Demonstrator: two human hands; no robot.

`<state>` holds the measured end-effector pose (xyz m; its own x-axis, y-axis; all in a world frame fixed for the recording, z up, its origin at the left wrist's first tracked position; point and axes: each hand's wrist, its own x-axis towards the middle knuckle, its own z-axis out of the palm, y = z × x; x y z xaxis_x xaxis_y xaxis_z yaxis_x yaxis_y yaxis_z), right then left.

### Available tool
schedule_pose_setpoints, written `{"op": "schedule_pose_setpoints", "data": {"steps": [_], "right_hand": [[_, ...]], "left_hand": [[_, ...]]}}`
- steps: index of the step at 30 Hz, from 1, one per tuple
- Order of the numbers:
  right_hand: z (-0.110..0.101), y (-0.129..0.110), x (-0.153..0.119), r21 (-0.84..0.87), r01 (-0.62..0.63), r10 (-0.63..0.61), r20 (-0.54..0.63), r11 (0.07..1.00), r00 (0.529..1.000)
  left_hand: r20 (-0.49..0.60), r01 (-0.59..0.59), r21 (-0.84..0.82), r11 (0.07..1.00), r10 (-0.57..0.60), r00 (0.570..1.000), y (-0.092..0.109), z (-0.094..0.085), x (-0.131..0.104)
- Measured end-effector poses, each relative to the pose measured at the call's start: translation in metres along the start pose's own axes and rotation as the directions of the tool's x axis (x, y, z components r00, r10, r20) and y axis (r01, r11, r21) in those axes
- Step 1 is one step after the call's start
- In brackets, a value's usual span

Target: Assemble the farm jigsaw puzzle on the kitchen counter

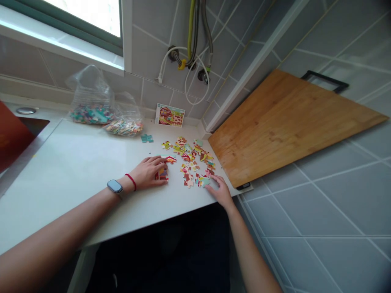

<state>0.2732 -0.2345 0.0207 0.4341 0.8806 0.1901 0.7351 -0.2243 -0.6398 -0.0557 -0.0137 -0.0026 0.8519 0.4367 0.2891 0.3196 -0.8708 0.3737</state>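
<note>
My left hand (149,172), with a watch and a red cord on its wrist, lies with fingers spread on a few joined puzzle pieces (162,175), partly covering them. A strip with a red roof shape (170,159) shows just beyond its fingertips. At the right edge of a pile of loose puzzle pieces (190,167), my right hand (220,190) has its thumb and fingers apart, touching a pale green and pink piece (203,180). Behind the pile, a picture card (170,115) with a red barn leans against the wall.
Two clear plastic bags of puzzle pieces (91,113) (125,125) stand at the back left of the white counter (91,162). One teal piece (147,138) lies before them. A wooden board (287,126) leans at the right, and hoses (195,36) hang behind.
</note>
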Motion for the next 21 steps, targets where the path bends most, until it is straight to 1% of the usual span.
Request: {"op": "schedule_pose_setpoints", "data": {"steps": [2,5,8,12,15,18,20,21], "right_hand": [[0.001,-0.007,0.001,-0.05,-0.019,0.02,0.022,0.999,1.0],[0.005,-0.012,0.005,-0.131,-0.065,0.068,0.018,0.989,0.998],[0.008,-0.012,0.013,-0.136,-0.104,0.11,0.041,0.985,0.993],[0.005,-0.012,0.024,-0.062,-0.16,0.164,0.058,0.985,0.985],[0.001,-0.017,0.028,0.054,-0.169,0.165,0.073,0.984,0.984],[0.005,-0.033,0.033,0.144,-0.163,0.149,0.105,0.976,0.983],[0.015,-0.049,0.039,0.205,-0.154,0.126,0.146,0.967,0.981],[0.021,-0.059,0.044,0.272,-0.144,0.098,0.177,0.951,0.979]], "left_hand": [[0.008,0.002,0.006,1.0,-0.002,1.0,0.001,-0.001,0.0],[0.007,0.0,0.001,1.0,0.0,1.0,0.001,-0.002,0.001],[0.003,0.003,-0.012,1.0,-0.003,1.0,0.001,-0.003,0.001],[-0.001,0.02,-0.02,1.0,-0.02,1.0,0.001,-0.001,0.001],[-0.013,0.027,-0.02,0.999,-0.027,1.0,0.0,0.001,0.0],[-0.017,0.025,-0.04,0.999,-0.026,1.0,-0.002,0.002,0.0],[-0.028,0.03,-0.065,0.997,-0.032,0.999,-0.004,0.002,0.0],[-0.039,0.041,-0.077,0.996,-0.044,0.998,-0.005,0.002,0.0]]}}
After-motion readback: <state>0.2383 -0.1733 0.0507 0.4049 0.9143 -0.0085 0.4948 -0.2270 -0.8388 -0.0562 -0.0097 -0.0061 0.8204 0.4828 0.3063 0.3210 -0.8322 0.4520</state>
